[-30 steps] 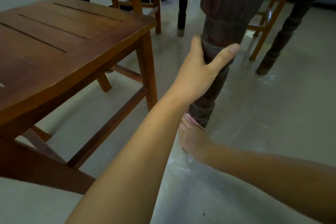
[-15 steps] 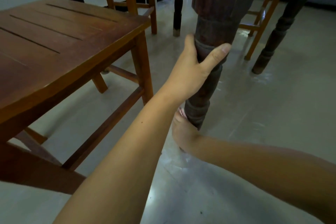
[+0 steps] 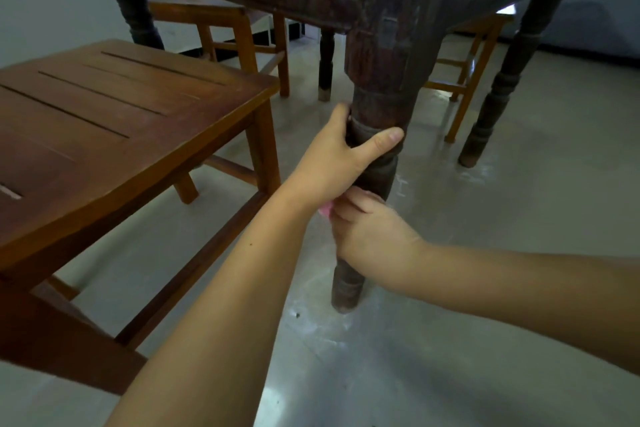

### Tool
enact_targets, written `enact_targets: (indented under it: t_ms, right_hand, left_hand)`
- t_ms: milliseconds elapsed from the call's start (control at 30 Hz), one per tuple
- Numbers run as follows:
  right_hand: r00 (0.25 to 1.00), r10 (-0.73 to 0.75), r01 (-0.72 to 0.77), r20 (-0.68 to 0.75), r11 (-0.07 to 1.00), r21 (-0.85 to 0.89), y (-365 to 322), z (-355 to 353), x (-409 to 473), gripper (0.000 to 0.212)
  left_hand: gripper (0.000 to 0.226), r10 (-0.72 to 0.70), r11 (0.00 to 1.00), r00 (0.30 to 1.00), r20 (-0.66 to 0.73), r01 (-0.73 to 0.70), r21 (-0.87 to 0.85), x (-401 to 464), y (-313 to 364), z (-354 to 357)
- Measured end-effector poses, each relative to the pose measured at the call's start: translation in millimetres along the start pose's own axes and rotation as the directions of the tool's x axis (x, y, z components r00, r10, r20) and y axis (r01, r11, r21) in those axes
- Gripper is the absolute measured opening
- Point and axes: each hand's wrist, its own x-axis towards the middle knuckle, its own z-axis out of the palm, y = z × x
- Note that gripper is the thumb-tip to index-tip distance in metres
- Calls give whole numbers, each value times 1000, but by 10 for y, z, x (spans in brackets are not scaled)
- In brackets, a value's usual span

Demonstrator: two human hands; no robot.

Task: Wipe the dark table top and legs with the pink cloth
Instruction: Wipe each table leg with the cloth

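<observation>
Gripping the dark table's turned leg (image 3: 375,163) at centre frame, a person's left hand (image 3: 341,158) wrapped thumb and fingers round it, while just below the right hand (image 3: 370,232) clutched the pink cloth (image 3: 325,210) against the leg. A brown slatted stool (image 3: 114,121) stood at left.

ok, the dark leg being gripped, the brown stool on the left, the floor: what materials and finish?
Dark leg: looks like turned wood, dark stain worn matte; ringed profile, scuffed patches. Brown stool: wood, reddish-brown with a satin sheen; grain and slatted seat show. Floor: probably polished concrete or similar hard surface; pale grey, glossy reflections, whitish smears.
</observation>
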Motion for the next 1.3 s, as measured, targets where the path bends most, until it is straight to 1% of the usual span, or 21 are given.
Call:
enact_targets:
  t_ms: [67, 167, 267, 333, 367, 400, 433, 467, 500, 567, 600, 633, 667, 733, 800, 867, 1000, 1033, 1100, 1200, 1300]
  right_hand:
    - [998, -53, 42, -40, 969, -242, 151, -92, -153, 44]
    - [989, -92, 58, -116, 963, -264, 194, 49, -384, 45]
    - [969, 16, -45, -248, 993, -113, 183, 394, -681, 51]
    - [920, 204, -138, -334, 968, 211, 168, 506, -770, 57]
    - [879, 357, -171, -317, 856, 487, 105, 488, -745, 55]
    - [819, 522, -181, -238, 629, 756, 12, 421, -669, 54]
    - [742, 656, -159, -143, 378, 912, -80, 368, -549, 53]
    - [645, 764, -105, -23, 118, 987, -140, 276, -382, 50]
    - [541, 836, -50, 94, -79, 996, -123, 180, -203, 44]
    - [380, 892, 59, 246, -289, 955, 54, 34, 77, 30]
    - [329, 885, 111, 331, -384, 917, 152, -33, 176, 26]
    - [304, 877, 144, 372, -428, 892, 180, -95, 231, 26]
    - [273, 882, 153, 384, -434, 888, 121, -152, 239, 26]
    - [237, 917, 132, 321, -358, 924, -196, -215, 142, 35]
    - [277, 931, 111, 239, -278, 954, -544, -312, 83, 55]
    - [308, 933, 126, 186, -234, 964, -484, -273, 132, 54]
    - [241, 887, 128, 393, -430, 894, -27, -207, 216, 38]
    - [226, 901, 141, 371, -407, 903, -129, -194, 194, 40]
    - [251, 916, 110, 313, -349, 931, -543, -117, 138, 49]
    - [261, 914, 91, 310, -344, 935, -737, 39, 75, 50]
    - [172, 859, 17, 483, -493, 870, -270, 198, 74, 31]
  left_hand:
    - [53, 1, 1000, 1000, -2, 0, 18, 9, 11, -3]
    - [51, -10, 1000, 1000, 5, 9, 16, 17, 3, 1]
    - [49, -3, 1000, 1000, 4, 3, 6, 24, -25, 4]
    - [51, -4, 1000, 1000, 14, 5, -10, 29, -33, 15]
    - [52, -3, 1000, 1000, 15, 3, -11, 31, -35, 22]
    - [51, 0, 1000, 1000, 11, 0, -9, 36, -41, 27]
    - [49, 2, 1000, 1000, 9, -2, -12, 39, -52, 34]
    - [44, 2, 1000, 1000, 10, -2, -19, 38, -61, 45]
    - [40, 0, 1000, 1000, 12, 0, -26, 33, -63, 62]
    - [36, 1, 999, 1000, 14, 0, -41, 15, -62, 96]
    - [36, 1, 998, 1000, 17, 0, -55, 6, -55, 109]
    - [36, -2, 998, 1000, 20, 4, -71, -8, -43, 119]
    - [35, -4, 997, 1000, 17, 6, -79, -16, -34, 122]
    - [33, 8, 997, 1000, 14, -6, -82, -11, -41, 126]
    - [30, 10, 996, 1000, 18, -8, -93, -21, -64, 134]
    - [30, 14, 994, 1000, 21, -11, -109, -23, -74, 147]
    - [30, 14, 991, 1000, 6, -13, -131, -26, -73, 159]
    - [30, 11, 990, 1000, 6, -10, -138, -27, -73, 162]
    - [27, 6, 985, 1000, 16, -3, -170, -28, -65, 160]
    - [27, 0, 984, 1000, 32, 5, -178, -29, -47, 158]
    - [25, -21, 983, 999, 36, 28, -184, -22, -51, 163]
